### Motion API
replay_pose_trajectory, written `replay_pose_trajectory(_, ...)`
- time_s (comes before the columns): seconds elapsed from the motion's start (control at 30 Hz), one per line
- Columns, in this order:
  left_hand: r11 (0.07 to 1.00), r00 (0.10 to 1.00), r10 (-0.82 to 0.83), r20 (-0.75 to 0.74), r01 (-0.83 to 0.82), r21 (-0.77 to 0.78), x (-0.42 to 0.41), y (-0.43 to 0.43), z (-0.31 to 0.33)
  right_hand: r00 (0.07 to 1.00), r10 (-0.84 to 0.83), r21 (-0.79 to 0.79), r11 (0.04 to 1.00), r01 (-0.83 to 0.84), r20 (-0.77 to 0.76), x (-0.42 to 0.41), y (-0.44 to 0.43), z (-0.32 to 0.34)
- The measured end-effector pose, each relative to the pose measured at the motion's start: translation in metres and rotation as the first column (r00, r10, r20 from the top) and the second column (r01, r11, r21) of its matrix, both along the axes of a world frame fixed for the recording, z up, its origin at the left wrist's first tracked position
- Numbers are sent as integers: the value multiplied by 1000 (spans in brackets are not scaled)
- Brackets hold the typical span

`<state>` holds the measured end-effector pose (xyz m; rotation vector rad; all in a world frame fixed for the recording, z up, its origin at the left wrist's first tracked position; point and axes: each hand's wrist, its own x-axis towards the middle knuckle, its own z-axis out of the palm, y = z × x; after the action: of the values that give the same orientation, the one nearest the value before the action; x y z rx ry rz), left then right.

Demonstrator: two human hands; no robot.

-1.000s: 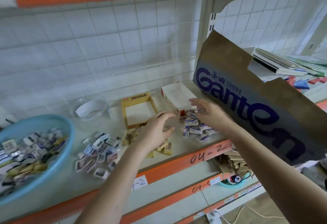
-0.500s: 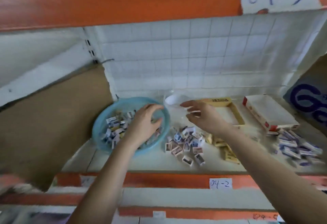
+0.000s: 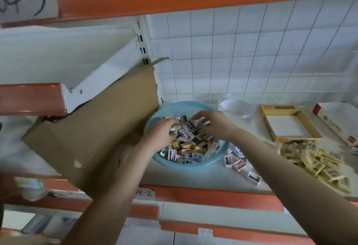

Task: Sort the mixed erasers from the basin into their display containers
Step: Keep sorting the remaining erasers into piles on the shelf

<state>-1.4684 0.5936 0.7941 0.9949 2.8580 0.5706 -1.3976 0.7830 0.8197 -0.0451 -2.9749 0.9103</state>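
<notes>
A light-blue basin (image 3: 193, 164) sits on the white shelf, holding several mixed small erasers (image 3: 190, 148). Both my hands are inside it. My left hand (image 3: 160, 132) has its fingers curled down, pinching a small whitish eraser (image 3: 173, 129) at the fingertips. Spread over the far side of the heap, my right hand (image 3: 213, 124) touches the erasers with bent fingertips and grips nothing. A clear round container (image 3: 237, 107), an empty yellow box (image 3: 279, 107) and a white box with red ends (image 3: 337, 120) stand to the right.
A pile of white-sleeved erasers (image 3: 240, 164) lies just right of the basin, and a pile of yellow ones (image 3: 313, 161) in front of the yellow box. A brown cardboard sheet (image 3: 96, 128) leans at the left. An orange shelf edge (image 3: 203, 196) runs along the front.
My head has turned left, from the boxes to the basin. Both hands moved left from the sorted piles into the basin; the right hand has now joined the left among the erasers.
</notes>
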Motion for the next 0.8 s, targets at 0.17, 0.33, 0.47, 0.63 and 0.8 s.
replay_pose_trajectory(0.17, 992, 1000, -26, -6, 25, -120, -13, 13, 1, 990, 57, 79, 995, -67, 130, -28, -13, -16)
replay_pose_trajectory(0.33, 982, 998, -30, -46, 21, -190, -21, 15, -7, 975, 82, 182, 976, -121, 208, -39, -12, -29)
replay_pose_trajectory(0.47, 985, 996, -19, -92, 3, -170, -21, 17, -12, 971, 122, 297, 937, -182, 208, -41, -15, -38)
replay_pose_trajectory(0.63, 979, 992, -35, -119, 10, -205, -21, 17, -15, 980, 92, 263, 955, -136, 175, -41, -15, -40)
replay_pose_trajectory(0.8, 955, 992, -45, -116, 9, -296, -19, 18, -14, 990, 70, 140, 986, -87, 122, -37, -14, -38)
